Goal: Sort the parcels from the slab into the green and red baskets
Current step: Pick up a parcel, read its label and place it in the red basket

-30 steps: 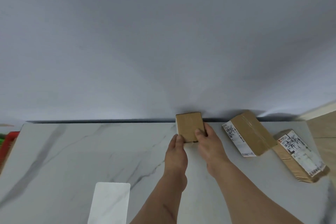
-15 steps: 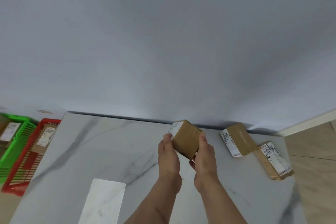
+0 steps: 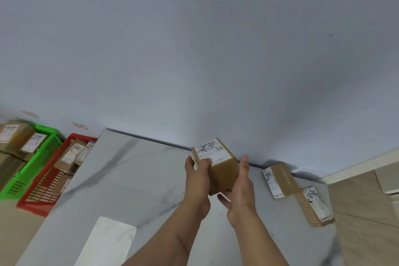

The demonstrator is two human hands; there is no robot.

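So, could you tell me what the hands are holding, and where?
A small labelled parcel, lifted off the slab: left hand grips its left side, right hand supports its right side and bottom.

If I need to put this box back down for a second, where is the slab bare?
Bare marble runs from the slab's left edge, beside the red basket, across to the held parcel. A white rectangle lies front-left. The right end is crowded: two parcels lie there, touching.

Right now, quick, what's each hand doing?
Left hand: holding the small parcel, fingers curled round its left side.
Right hand: cupping the same parcel from below and the right.
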